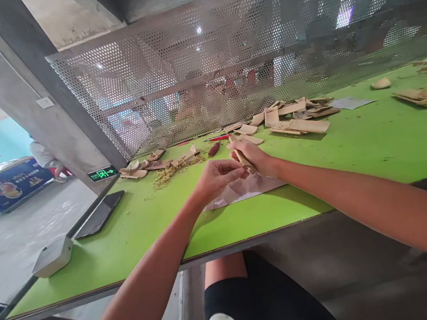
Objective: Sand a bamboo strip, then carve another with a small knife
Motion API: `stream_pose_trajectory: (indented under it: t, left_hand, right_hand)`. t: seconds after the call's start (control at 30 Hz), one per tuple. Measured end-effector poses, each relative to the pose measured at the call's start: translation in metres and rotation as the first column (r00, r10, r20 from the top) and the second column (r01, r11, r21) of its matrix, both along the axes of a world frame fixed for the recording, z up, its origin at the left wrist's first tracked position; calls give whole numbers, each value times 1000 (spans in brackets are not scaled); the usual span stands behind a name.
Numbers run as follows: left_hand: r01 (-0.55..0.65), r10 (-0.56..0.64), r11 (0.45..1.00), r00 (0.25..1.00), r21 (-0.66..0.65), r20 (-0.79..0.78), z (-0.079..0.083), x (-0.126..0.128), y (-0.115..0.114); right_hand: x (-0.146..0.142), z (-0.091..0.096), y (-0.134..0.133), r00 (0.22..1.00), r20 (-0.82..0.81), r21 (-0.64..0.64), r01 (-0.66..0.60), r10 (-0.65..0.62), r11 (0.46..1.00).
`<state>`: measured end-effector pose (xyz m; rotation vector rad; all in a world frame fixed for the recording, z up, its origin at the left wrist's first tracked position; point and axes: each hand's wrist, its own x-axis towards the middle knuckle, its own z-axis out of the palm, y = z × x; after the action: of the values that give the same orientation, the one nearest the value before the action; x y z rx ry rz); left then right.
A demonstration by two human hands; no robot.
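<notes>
Both my hands meet over the green table (pixel 359 152), above a flat sheet of brownish paper (pixel 243 190). My right hand (pixel 251 154) is closed round a thin tan rolled piece (pixel 241 158) that points up and away from me. My left hand (pixel 216 177) is curled, its fingertips pinching at the lower end of that same roll. A pile of loose dried shreds (pixel 174 170) lies just beyond my left hand. A small dark red stick (pixel 214 149) lies behind my hands.
Several tan leaf pieces lie in heaps at the back (pixel 296 116) and far right (pixel 424 97). A dark tablet (pixel 100 214) and a small white box (pixel 53 257) sit on the left end. A perforated metal screen (pixel 244 51) walls the table's far side.
</notes>
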<state>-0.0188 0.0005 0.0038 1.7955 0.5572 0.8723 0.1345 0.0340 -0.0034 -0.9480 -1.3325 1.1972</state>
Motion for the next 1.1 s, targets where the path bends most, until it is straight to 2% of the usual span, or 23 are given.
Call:
stream_pose_trajectory:
  t: [0.13, 0.4, 0.47, 0.67, 0.83, 1.1]
  left_hand:
    - [0, 0, 1000, 1000, 9, -8, 1, 1, -1]
    - [-38, 46, 994, 996, 105, -79, 2, -1, -1]
    - [-15, 24, 995, 996, 99, -81, 1, -1, 0]
    - [26, -15, 996, 992, 83, -125, -2, 0, 2]
    - [12, 2, 994, 992, 111, -129, 1, 0, 2]
    - [-3, 16, 996, 990, 94, -143, 2, -1, 1]
  right_hand:
    - [-4, 3, -5, 995, -81, -37, 47, -50, 998]
    - [-4, 0, -5, 991, 23, 76, 127, -129, 989]
    - [-4, 1, -7, 993, 15, 111, 115, -118, 987]
    - [-6, 6, -18, 1000, 6, 195, -19, 19, 981]
    - [-7, 8, -20, 999, 30, 199, 12, -19, 980]
    - [-3, 0, -3, 993, 103, 181, 33, -53, 983]
